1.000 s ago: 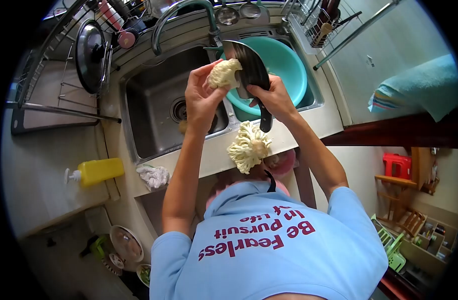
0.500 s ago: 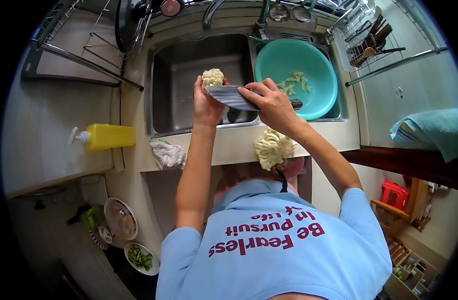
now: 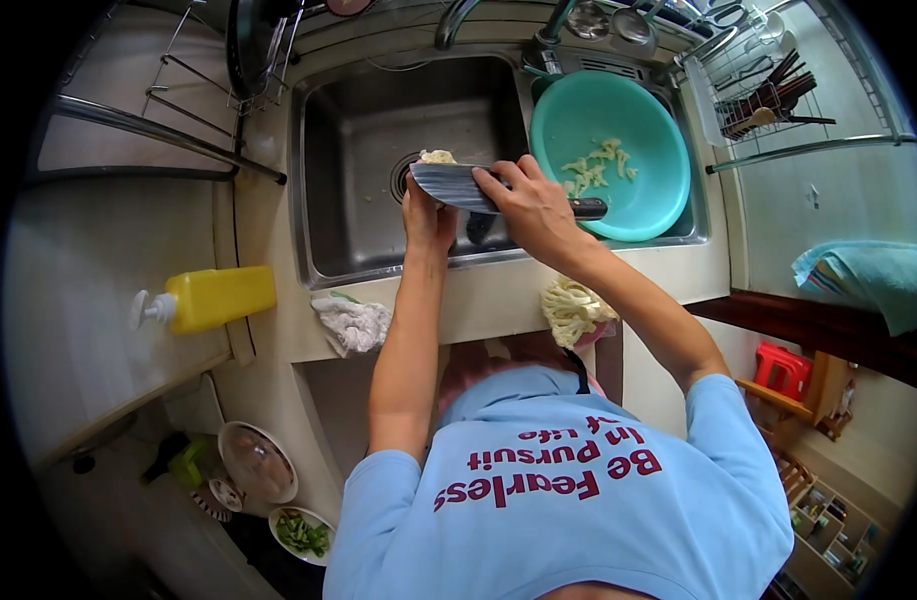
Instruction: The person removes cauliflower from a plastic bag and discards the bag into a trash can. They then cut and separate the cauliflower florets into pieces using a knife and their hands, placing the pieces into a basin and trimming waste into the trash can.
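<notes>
Steel sink (image 3: 348, 205) below; my left hand (image 3: 430, 222) clasps a cauliflower piece (image 3: 438, 157), partly hidden behind the knife (image 3: 448, 187) my right hand (image 3: 538, 212) grips; pale bits (image 3: 584, 175) lie in the basin (image 3: 618, 103).

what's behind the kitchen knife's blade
Part of a cauliflower floret shows above the blade, with the sink beyond. How far the floret and left grip extend behind the blade cannot be seen, since it covers them.

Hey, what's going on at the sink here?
Someone is working on cauliflower over the sink. Their right hand holds a knife, which partly hides the small cauliflower piece in their left hand. Cut bits lie in the green basin, and a bigger cauliflower chunk sits at the counter's front edge.
</notes>
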`<state>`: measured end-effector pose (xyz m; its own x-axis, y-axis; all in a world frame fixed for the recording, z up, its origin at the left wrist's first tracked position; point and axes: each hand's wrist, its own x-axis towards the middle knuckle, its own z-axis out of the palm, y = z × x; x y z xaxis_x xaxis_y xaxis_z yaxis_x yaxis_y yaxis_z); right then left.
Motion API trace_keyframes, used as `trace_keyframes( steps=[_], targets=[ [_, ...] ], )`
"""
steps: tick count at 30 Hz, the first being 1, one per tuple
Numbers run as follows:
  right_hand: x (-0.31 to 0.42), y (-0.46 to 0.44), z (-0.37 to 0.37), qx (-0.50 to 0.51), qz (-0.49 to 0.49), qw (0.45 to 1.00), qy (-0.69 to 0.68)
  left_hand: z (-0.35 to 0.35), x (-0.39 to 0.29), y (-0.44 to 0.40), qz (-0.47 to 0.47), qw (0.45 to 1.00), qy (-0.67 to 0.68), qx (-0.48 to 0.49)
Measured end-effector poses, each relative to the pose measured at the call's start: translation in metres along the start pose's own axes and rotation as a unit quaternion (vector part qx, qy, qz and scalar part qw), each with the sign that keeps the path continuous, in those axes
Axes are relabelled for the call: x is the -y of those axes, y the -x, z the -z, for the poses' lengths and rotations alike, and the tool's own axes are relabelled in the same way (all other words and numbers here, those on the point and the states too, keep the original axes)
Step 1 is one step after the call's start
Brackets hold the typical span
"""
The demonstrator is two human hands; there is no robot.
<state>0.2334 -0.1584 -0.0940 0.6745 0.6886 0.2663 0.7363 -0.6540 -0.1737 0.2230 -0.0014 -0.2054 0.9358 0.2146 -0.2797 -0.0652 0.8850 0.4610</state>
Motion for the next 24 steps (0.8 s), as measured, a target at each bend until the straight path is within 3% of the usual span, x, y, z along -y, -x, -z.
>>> trace_keyframes(
  steps=[3,4,7,8,18,20,24],
  targets=[
    [0.006,-0.014,-0.017,0.032,-0.060,0.996,-0.052,-0.002,-0.002,0.008,0.009,0.995,-0.092,-0.048],
    [0.003,-0.019,-0.026,0.033,-0.063,0.994,-0.085,0.021,0.002,-0.002,0.025,0.998,-0.055,-0.007],
    [0.006,-0.024,-0.032,0.059,-0.068,0.988,-0.128,0.040,-0.010,-0.014,0.053,0.996,-0.065,-0.026],
    [0.009,-0.024,-0.032,0.054,-0.048,0.990,-0.124,0.039,-0.011,-0.009,0.019,0.998,-0.043,-0.035],
    [0.023,-0.041,-0.061,0.054,-0.052,0.994,-0.078,0.058,-0.019,-0.020,0.022,0.998,-0.023,-0.047],
    [0.023,-0.045,-0.068,0.076,-0.057,0.988,-0.125,0.064,-0.023,-0.020,0.029,0.993,-0.076,-0.087],
    [0.028,-0.053,-0.078,0.101,-0.072,0.985,-0.118,0.068,-0.025,-0.018,0.038,0.991,-0.106,-0.074]
  ],
)
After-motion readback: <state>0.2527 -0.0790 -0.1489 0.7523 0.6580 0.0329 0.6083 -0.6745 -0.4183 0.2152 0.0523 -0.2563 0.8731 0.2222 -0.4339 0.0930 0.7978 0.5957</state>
